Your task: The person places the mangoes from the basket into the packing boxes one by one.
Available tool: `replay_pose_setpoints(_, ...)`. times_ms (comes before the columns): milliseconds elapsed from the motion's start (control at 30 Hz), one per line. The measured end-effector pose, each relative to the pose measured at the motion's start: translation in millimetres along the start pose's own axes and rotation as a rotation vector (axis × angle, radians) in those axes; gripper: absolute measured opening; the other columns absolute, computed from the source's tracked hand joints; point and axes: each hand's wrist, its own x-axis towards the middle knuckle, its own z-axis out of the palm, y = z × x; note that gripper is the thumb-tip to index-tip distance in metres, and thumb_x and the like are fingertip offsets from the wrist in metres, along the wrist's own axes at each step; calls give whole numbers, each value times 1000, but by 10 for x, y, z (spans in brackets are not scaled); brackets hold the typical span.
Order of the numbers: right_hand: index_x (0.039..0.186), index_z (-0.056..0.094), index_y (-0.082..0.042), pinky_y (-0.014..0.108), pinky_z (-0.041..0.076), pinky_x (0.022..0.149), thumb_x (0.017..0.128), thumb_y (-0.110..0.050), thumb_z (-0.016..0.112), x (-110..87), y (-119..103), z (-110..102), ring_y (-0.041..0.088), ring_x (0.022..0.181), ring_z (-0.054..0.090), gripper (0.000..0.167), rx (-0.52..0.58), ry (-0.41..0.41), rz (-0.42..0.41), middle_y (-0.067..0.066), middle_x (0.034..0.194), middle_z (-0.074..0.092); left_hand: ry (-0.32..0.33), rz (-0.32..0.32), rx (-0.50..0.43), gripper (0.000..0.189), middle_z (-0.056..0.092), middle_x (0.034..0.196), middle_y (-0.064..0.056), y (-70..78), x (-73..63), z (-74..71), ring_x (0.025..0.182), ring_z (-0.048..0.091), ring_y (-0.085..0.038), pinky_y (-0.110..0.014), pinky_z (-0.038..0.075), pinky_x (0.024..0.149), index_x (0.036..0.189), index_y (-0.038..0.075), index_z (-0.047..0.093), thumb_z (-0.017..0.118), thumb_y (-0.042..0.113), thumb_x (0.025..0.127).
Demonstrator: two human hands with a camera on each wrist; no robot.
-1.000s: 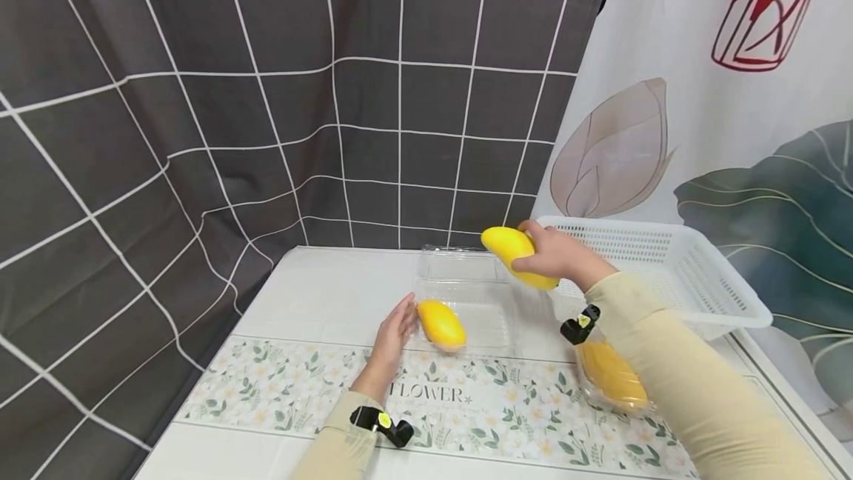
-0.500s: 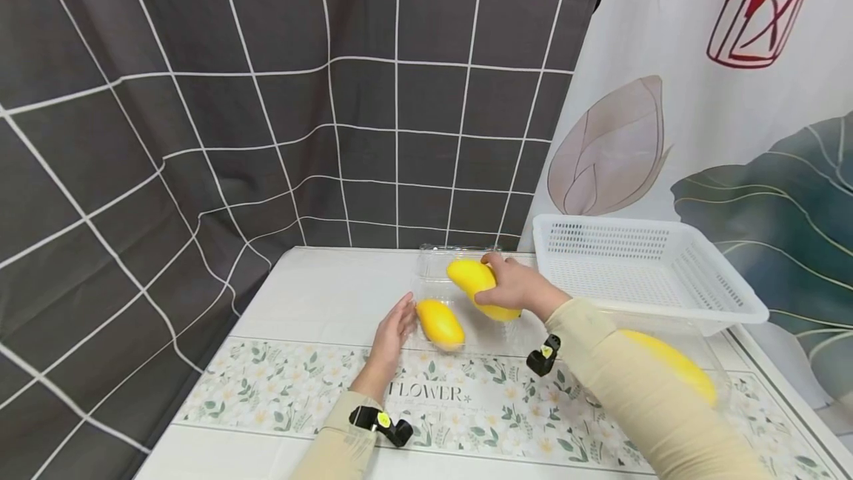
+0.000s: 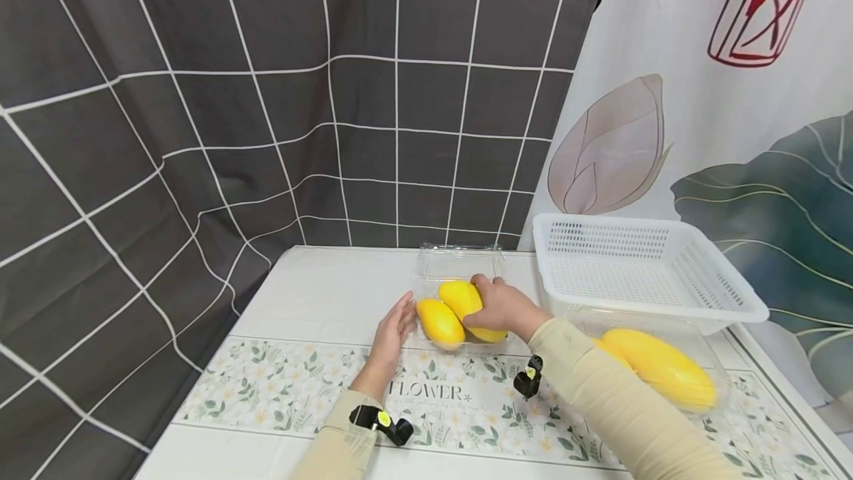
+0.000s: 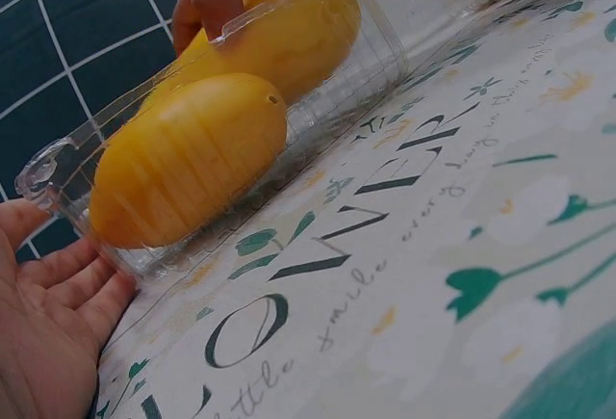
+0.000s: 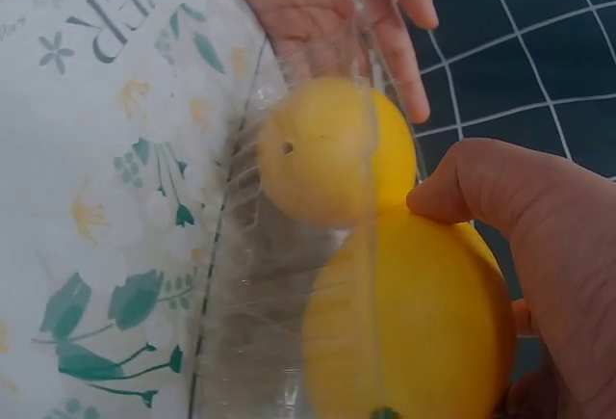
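Note:
My right hand (image 3: 503, 307) grips a yellow mango (image 5: 414, 323) inside a clear plastic clamshell box, thumb on one side and fingers on the other. Beside it in the same box lies a second mango (image 3: 440, 323), on the left. The box's hinged lid (image 3: 460, 261) lies folded back toward the curtain. At the box's left end my left hand (image 3: 393, 332) rests with straight fingers against the clear wall (image 4: 125, 260); it holds nothing. Both mangoes show through the box's front wall in the left wrist view.
A white perforated basket (image 3: 646, 313) stands at the back right. In front of it, partly behind the right sleeve, another clear box holds mangoes (image 3: 660, 369). A flower-print strip (image 3: 280, 387) runs across the white table, and a dark grid curtain (image 3: 360, 154) hangs behind.
My right hand has carried the mango from beside the basket leftward and down into the box, next to the other mango. My left hand has stayed in place.

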Motion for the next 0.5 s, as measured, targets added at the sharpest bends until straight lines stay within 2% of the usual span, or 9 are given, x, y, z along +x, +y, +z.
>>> replay_pose_setpoints(267,147,47,-6,47,57,84,76,-45,79,-2,33,96,31,94,64,88,-8,-11,22,23,125,60,-5,18,-15,55,33,162,-15,-8,10,-6,148,34,-31,-44,27,123,159,12,32,25,38,111)
replay_pose_setpoints(500,148,46,-7,47,56,87,78,-47,81,-27,23,124,30,95,63,89,19,-31,24,23,125,58,17,21,21,50,37,161,-13,-40,19,1,145,40,-32,-44,31,121,158,15,35,35,31,110)
